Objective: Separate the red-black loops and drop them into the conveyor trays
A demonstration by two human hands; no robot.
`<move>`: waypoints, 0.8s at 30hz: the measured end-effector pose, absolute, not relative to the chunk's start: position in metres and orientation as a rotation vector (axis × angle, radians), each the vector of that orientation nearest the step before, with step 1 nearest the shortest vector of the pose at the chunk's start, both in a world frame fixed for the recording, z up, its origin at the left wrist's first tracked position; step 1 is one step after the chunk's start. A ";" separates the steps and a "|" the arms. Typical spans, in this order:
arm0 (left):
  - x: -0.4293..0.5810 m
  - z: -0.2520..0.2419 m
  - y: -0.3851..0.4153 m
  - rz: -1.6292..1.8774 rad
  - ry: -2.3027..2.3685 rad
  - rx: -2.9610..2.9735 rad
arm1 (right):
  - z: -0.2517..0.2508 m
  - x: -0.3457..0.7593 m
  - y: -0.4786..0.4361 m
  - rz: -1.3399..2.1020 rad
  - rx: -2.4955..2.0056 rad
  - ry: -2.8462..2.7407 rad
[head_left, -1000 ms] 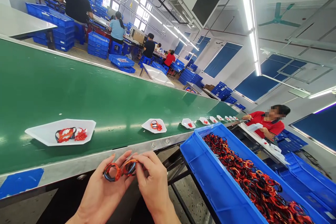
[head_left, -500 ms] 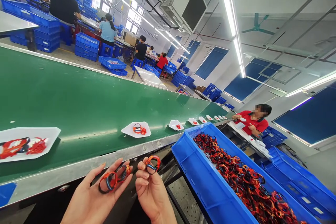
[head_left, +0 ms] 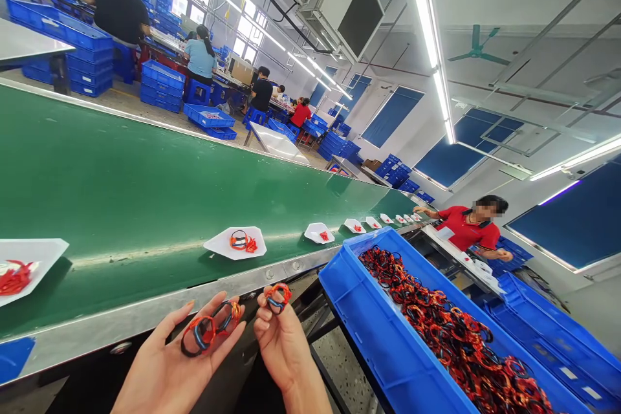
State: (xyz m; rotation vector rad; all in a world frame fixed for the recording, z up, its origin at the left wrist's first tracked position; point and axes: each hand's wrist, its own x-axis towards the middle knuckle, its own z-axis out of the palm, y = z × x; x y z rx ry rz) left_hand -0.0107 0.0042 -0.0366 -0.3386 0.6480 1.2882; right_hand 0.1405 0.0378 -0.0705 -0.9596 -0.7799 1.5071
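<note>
Conveyor [head_left: 145, 162], open left hand [head_left: 169, 372] with bands [head_left: 208, 331], right hand [head_left: 286, 349] pinching one

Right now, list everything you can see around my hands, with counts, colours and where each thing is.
Conveyor belt: one, green, directly ahead.
Trays: about eight, white, in a row on the belt.
Crate: one, blue, right of the belt.
Cord loops: many, red, orange and black, heaped in the crate.
Seated co-worker: one, red shirt, beyond the crate.
Stacked crates: many, blue, far left.
Left hand: one, palm up, loops resting on it, red, blue and black.
Right hand: one, pinching a loop, red and blue.
</note>
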 end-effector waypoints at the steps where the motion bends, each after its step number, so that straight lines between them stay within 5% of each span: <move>1: -0.011 -0.035 0.004 1.286 0.649 -0.336 | -0.068 0.143 0.045 1.333 -1.094 -0.957; 4: -0.013 -0.032 0.004 1.294 0.665 -0.336 | -0.054 0.158 0.076 0.899 -1.354 -1.320; 13: -0.017 -0.029 0.006 1.331 0.668 -0.336 | -0.002 0.206 0.190 0.330 -1.761 -1.524; 19: -0.022 -0.030 0.006 1.324 0.637 -0.330 | 0.008 0.183 0.163 0.274 -1.746 -1.693; 24: -0.021 -0.033 0.007 1.318 0.636 -0.320 | 0.000 0.135 0.071 0.593 -1.361 -2.069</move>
